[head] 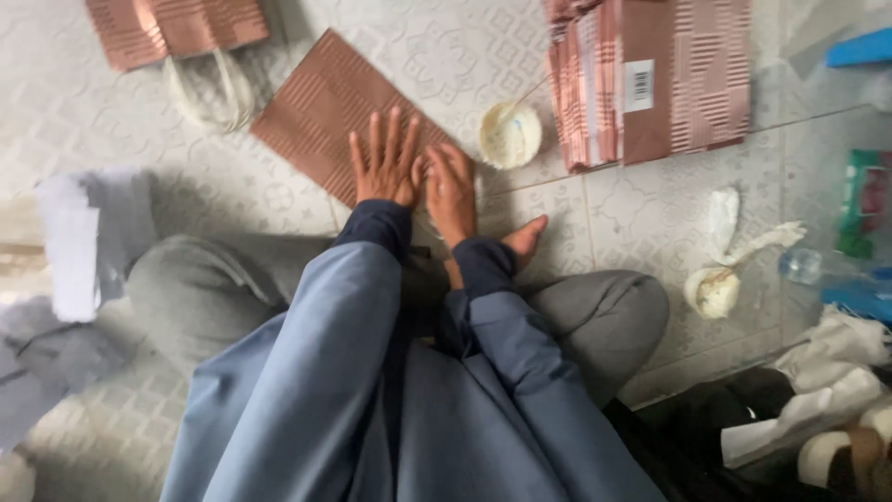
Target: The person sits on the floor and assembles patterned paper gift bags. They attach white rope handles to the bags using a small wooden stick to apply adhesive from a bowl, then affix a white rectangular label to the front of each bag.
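On the paper bag (325, 112), left hand (386, 163) and right hand (452, 191) press flat

Both hands are pressing flat on a brown paper sheet (325, 112) lying on the tiled floor (641, 214). Just right of the right hand (452, 191), a small white bowl (509, 135) is blocking the way, and beyond it a stack of brown paper bags (650, 79) is taking up the far right. Bare tiles are lying open between that stack and a second small bowl (714, 290) near the knee. Left of the left hand (383, 163), open floor is stretching toward white cord handles (209, 93) and another brown bag (172, 28). White paper (70, 246) is crowding the left edge.
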